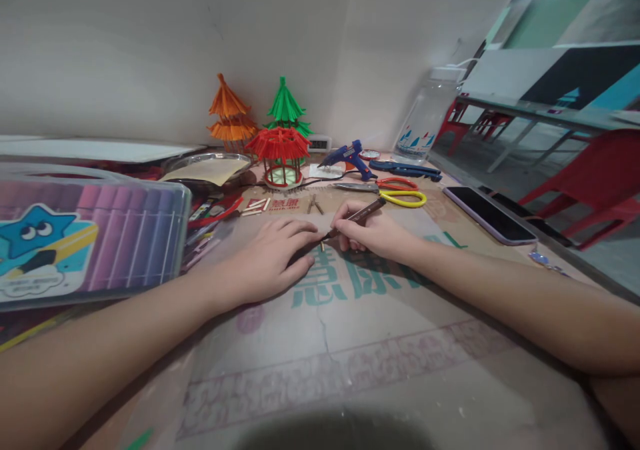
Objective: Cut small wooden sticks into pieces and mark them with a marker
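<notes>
In the head view my right hand (pixel 367 230) grips a brown marker (pixel 363 213), its tip slanting down to the left. Just under that tip lies a short small stick (pixel 323 246), partly hidden by my fingers. My left hand (pixel 280 257) rests flat on the covered table, fingers stretched toward the marker tip; whether its fingertips touch the stick I cannot tell. Beyond the hands are a few brown sticks (pixel 315 203) and several pale sticks (pixel 257 205). Three small pagoda-like models stand at the back: orange (pixel 229 113), green (pixel 285 103) and red (pixel 281 150).
A clear case of markers (pixel 135 237) fills the left side, near a metal tray (pixel 207 165). Toward the wall are a blue glue gun (pixel 350 159), scissors (pixel 400 193), blue pliers-like tool (pixel 407 169) and water bottle (pixel 425 117). A phone (pixel 487 213) lies at the right edge.
</notes>
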The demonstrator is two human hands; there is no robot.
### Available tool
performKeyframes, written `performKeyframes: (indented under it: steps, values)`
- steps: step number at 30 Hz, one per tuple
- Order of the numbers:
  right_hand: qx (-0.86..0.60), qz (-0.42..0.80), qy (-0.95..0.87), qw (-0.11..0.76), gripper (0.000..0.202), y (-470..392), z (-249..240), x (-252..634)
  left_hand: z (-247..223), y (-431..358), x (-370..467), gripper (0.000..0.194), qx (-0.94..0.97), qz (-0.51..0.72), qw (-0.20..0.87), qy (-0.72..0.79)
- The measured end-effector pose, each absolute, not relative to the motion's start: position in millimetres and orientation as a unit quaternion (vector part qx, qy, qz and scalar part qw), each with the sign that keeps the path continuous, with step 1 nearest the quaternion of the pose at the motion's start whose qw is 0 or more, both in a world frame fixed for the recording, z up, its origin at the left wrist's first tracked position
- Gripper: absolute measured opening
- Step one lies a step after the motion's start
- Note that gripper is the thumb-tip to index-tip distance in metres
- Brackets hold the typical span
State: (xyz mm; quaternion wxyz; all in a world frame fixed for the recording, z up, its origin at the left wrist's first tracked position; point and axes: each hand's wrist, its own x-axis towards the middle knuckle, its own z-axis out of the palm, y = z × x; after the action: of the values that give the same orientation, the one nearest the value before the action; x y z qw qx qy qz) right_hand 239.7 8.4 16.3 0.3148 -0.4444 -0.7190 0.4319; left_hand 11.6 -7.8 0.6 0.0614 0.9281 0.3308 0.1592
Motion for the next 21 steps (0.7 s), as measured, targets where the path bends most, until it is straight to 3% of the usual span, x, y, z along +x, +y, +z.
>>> performKeyframes:
  steps: [8, 21]
  values:
    - [-0.430, 0.436, -0.727, 0.309, 0.012, 10.2, 14.1, 241.8, -2.6, -5.6, 9.8, 0.049, 0.915, 0.174, 0.089, 0.354]
    - [-0.435, 0.439, -0.722, 0.310, 0.010, 9.6, 15.0, 241.3, -1.2, -8.0, 10.2, 0.041, 0.915, 0.191, 0.085, 0.346]
